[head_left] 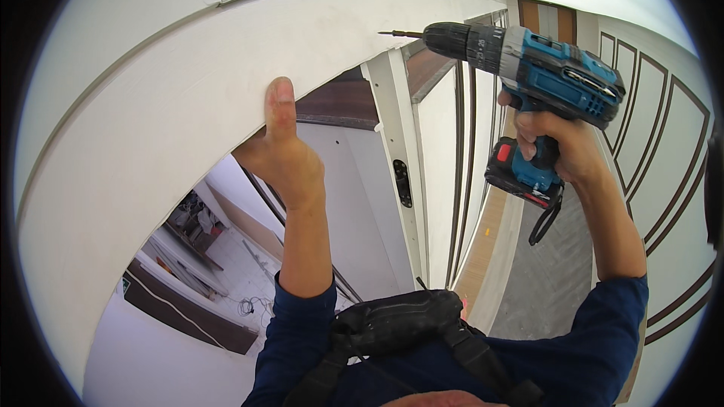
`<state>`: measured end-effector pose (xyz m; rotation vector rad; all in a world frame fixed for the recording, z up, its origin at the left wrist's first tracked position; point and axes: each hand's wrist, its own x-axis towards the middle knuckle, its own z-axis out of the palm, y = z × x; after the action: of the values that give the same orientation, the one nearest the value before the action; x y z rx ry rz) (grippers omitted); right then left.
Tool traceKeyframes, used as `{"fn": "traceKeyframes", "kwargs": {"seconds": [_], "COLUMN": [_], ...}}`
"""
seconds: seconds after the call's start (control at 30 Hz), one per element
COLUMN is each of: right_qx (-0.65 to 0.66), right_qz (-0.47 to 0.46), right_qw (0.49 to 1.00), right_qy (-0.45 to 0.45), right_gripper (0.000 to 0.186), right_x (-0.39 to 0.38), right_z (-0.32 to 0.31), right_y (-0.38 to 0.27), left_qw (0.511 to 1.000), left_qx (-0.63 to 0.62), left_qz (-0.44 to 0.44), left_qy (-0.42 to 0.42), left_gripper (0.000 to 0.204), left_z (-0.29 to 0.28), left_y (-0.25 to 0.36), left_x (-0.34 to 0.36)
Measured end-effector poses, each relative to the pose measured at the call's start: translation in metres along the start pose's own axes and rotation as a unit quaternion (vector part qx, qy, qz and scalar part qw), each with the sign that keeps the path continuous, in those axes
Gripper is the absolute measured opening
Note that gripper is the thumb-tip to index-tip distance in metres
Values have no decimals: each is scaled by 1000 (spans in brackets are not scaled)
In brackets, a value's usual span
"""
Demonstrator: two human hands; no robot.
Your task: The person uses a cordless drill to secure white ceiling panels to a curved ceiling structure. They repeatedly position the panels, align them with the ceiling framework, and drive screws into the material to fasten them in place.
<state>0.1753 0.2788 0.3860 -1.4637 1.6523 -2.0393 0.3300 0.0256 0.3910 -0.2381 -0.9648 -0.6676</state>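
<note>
My left hand (290,154) grips the lower edge of a wide white panel (151,90), its thumb lying on the face and the other fingers mostly hidden behind it. My right hand (562,139) holds a blue and black cordless drill (562,75) by its handle, raised to the right of the panel. The drill's long thin bit (400,34) points left, in front of the panel's face; whether it touches cannot be made out. Below the bit is a white frame upright (388,105) with a black metal fitting (402,181) on it.
Glazed or framed white doors (437,173) stand beside the upright. White walls with dark trim (671,166) line the right, above a grey floor (554,271). At lower left, cables (253,305) and clutter (204,226) show through the gap. A black strapped pouch (396,316) sits at my chest.
</note>
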Motion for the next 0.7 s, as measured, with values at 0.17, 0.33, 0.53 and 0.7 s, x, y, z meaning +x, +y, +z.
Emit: {"fn": "traceKeyframes", "kwargs": {"seconds": [0.17,0.33,0.53,0.7], "right_qx": [-2,-2,4,-1], "right_qz": [-9,-7,-19,-32], "right_qw": [1000,1000,999,999], "right_qy": [-17,-6,-30,-40], "right_gripper": [38,38,37,35], "right_x": [5,9,14,18], "right_z": [-10,-9,-15,-21], "right_y": [11,15,9,9], "left_qw": [999,998,996,998], "left_qx": [8,-16,-76,-51], "left_qz": [34,65,32,33], "left_qy": [11,8,13,-17], "left_gripper": [51,51,62,66], "left_z": [-3,-12,-6,-15], "left_y": [-11,-25,-21,-18], "left_x": [-3,0,1,4]}}
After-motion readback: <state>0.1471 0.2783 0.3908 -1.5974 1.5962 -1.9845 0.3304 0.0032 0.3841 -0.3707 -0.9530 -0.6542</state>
